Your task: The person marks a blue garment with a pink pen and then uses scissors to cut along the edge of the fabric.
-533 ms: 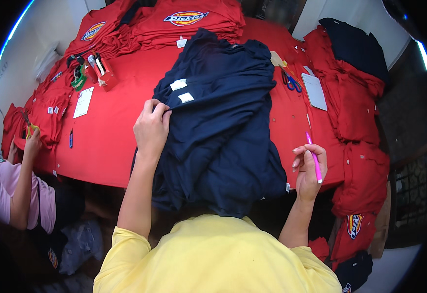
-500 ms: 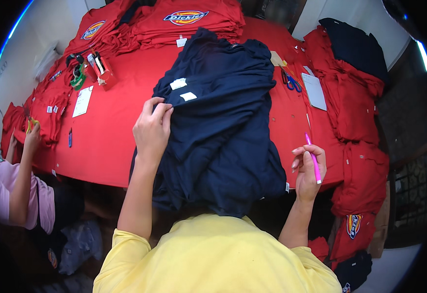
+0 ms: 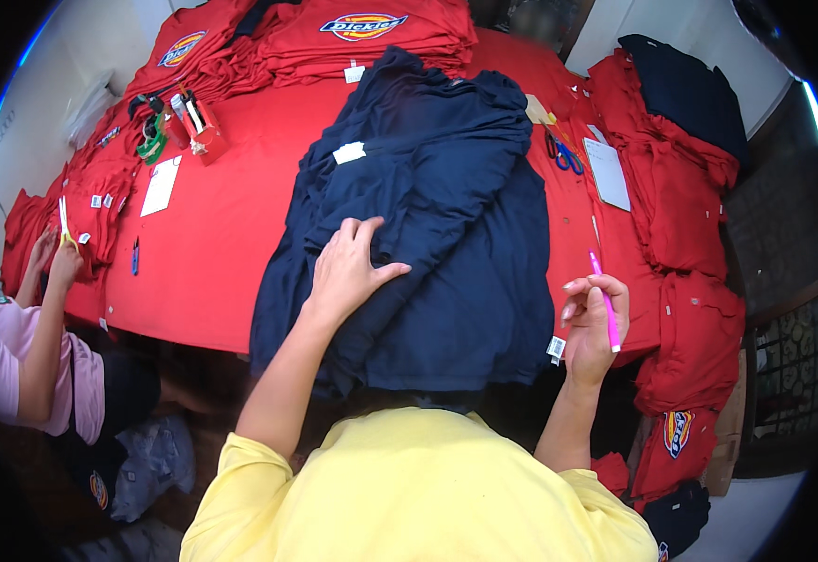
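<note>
A pile of navy blue shirts (image 3: 465,225) lies across the middle of the red-covered table and hangs over its near edge. My left hand (image 3: 345,279) rests on the folds of the top garment, fingers spread, thumb pointing right. A white label (image 3: 350,152) shows on the cloth beyond it. My right hand (image 3: 596,323) is raised just right of the pile, its fingers closed round a pink pen (image 3: 605,304) that tilts up and away. Below the cloth's right side hangs a small white tag (image 3: 556,349), close to that hand.
Stacks of red shirts (image 3: 362,56) line the back and right. A red pen holder (image 3: 205,136), a paper sheet (image 3: 160,185) and a blue tool (image 3: 134,256) lie left; blue-handled scissors (image 3: 566,155) and a notepad (image 3: 605,173) right. A co-worker's hand (image 3: 65,265) holds yellow-handled scissors (image 3: 65,225).
My left hand has moved right and nearer, from pinching the cloth to lying spread on it. The top garment is shifted, and one of its two white labels is now covered.
</note>
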A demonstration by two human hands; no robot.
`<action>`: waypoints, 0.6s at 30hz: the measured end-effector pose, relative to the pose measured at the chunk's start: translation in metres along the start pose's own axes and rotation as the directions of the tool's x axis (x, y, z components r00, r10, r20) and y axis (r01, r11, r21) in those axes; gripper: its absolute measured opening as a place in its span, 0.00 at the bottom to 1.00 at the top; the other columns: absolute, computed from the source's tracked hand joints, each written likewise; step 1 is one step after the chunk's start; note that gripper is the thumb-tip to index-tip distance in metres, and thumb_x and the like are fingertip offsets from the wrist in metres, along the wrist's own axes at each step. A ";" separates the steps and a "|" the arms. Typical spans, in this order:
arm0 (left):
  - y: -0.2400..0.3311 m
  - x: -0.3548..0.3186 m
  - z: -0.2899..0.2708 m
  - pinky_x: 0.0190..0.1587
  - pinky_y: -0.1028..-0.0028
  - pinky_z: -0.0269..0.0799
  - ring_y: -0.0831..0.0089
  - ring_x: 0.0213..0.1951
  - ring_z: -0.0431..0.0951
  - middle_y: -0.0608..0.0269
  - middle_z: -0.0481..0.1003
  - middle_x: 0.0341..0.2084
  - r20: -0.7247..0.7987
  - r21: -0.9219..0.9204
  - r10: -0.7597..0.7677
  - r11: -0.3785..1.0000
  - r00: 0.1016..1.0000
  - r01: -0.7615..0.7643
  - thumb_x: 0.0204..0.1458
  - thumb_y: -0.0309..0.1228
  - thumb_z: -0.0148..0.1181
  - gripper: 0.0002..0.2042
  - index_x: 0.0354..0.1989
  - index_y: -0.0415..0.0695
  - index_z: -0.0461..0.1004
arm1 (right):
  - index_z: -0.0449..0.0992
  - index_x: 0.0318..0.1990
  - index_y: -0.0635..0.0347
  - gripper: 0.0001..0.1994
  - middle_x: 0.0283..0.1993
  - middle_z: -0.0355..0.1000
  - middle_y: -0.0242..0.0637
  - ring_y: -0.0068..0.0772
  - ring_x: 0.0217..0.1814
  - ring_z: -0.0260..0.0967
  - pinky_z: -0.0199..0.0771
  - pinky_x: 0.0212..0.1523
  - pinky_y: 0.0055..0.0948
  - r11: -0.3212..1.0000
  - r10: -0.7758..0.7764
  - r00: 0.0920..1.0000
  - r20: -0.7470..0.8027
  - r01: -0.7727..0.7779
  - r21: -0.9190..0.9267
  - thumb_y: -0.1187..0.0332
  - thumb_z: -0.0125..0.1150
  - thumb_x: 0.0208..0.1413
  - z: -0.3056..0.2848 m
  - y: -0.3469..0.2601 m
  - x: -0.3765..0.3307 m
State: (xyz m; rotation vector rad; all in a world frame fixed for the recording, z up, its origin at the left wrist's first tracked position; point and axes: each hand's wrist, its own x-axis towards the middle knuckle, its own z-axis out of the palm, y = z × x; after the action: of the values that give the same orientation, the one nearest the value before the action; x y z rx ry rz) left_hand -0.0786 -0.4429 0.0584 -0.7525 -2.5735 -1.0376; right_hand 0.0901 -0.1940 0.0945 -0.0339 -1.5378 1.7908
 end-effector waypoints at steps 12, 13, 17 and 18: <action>-0.097 0.055 -0.042 0.40 0.80 0.71 0.80 0.32 0.74 0.64 0.76 0.31 -0.083 -0.763 -0.490 0.591 0.868 0.261 0.56 0.26 0.58 0.08 0.41 0.35 0.73 | 0.68 0.44 0.64 0.07 0.36 0.75 0.43 0.22 0.24 0.66 0.67 0.24 0.18 0.999 0.010 1.000 -0.028 -0.012 -0.046 0.71 0.49 0.64 -0.007 0.007 -0.001; -0.096 0.054 -0.042 0.39 0.80 0.71 0.80 0.32 0.74 0.64 0.76 0.31 -0.089 -0.761 -0.477 0.599 0.875 0.249 0.56 0.26 0.59 0.08 0.41 0.35 0.74 | 0.68 0.44 0.64 0.07 0.36 0.75 0.43 0.22 0.24 0.66 0.66 0.23 0.18 0.999 0.011 0.999 -0.031 -0.012 -0.041 0.70 0.49 0.64 -0.007 0.008 -0.001; -0.058 0.042 -0.045 0.38 0.80 0.69 0.81 0.32 0.73 0.65 0.75 0.29 -0.067 -0.750 -0.372 0.630 0.926 0.199 0.54 0.29 0.62 0.09 0.37 0.35 0.75 | 0.68 0.45 0.64 0.08 0.38 0.75 0.45 0.24 0.26 0.70 0.69 0.25 0.18 0.999 0.042 0.998 0.042 -0.042 -0.001 0.68 0.49 0.65 0.001 0.011 -0.002; -0.037 0.037 -0.040 0.37 0.80 0.68 0.82 0.32 0.72 0.67 0.75 0.27 -0.058 -0.714 -0.310 0.677 0.949 0.178 0.53 0.29 0.63 0.09 0.36 0.35 0.76 | 0.68 0.45 0.64 0.09 0.38 0.75 0.45 0.25 0.27 0.71 0.70 0.26 0.18 0.997 0.069 0.996 0.052 -0.068 -0.031 0.68 0.48 0.65 0.001 0.012 -0.004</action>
State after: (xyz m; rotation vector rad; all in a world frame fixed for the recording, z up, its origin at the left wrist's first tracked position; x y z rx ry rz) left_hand -0.1283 -0.4806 0.0815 -0.4162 -2.1175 -2.1359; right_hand 0.0868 -0.1967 0.0829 -0.0540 -1.6178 1.8363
